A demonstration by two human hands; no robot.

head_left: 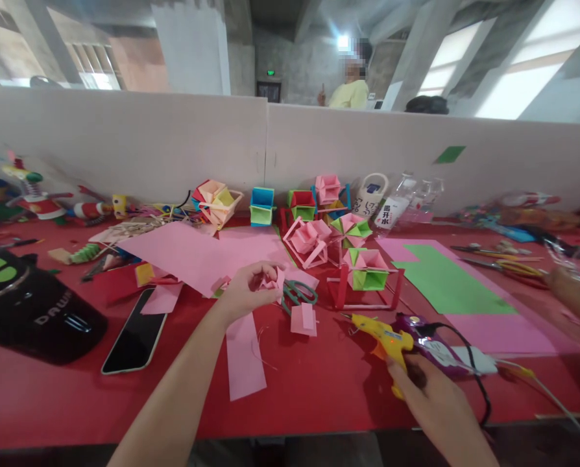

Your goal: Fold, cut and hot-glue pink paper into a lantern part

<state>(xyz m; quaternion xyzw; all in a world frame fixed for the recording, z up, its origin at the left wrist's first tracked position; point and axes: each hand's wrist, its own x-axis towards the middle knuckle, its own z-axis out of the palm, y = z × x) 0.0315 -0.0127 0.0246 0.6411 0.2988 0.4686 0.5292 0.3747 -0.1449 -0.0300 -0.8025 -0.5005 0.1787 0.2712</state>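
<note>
My left hand (248, 285) is closed around a small folded pink paper piece (270, 280) above the red table (319, 395). Just right of it lie green-handled scissors (297, 292) and a small pink paper square (303, 319). A long pink paper strip (245, 355) lies under my left wrist. My right hand (429, 389) grips the handle of a yellow glue gun (382, 334), whose nozzle points left, low over the table. Behind the gun stand folded pink and green paper cubes (365, 269) in a red stick frame.
A black phone (135, 334) and a black device (27, 305) lie at the left. Large pink sheets (197, 256) and a green sheet (446, 282) cover the middle and right. More paper boxes, bottles (394, 207) and toys line a white partition. Another person's arm (577, 298) enters at the right; someone stands beyond the wall.
</note>
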